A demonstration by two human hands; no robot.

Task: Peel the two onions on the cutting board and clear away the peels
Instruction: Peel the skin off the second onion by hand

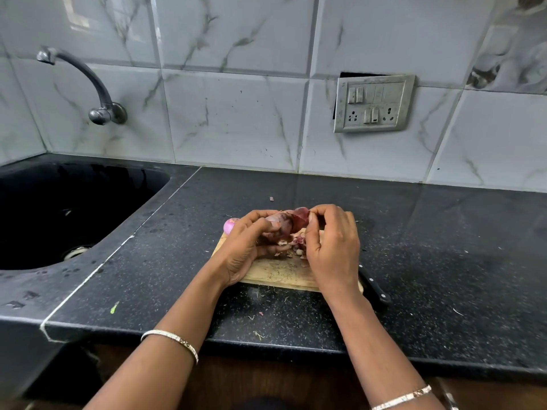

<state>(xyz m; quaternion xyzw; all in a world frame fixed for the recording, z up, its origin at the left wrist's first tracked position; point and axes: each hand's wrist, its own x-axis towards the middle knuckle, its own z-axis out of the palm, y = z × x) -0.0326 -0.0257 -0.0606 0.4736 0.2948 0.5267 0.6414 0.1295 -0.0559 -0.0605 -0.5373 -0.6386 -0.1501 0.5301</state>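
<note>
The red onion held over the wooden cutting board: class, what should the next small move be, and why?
Probably pull the loose dark red skin flap away from the red onion and drop it on the wooden cutting board. The right hand pinches that flap while the left hand holds the onion, and papery peel scraps lie on the board below.

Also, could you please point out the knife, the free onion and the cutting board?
knife [376, 287], head view, black handle.
free onion [230, 225], head view, its pink side.
cutting board [278, 273], head view, bare near part.
</note>
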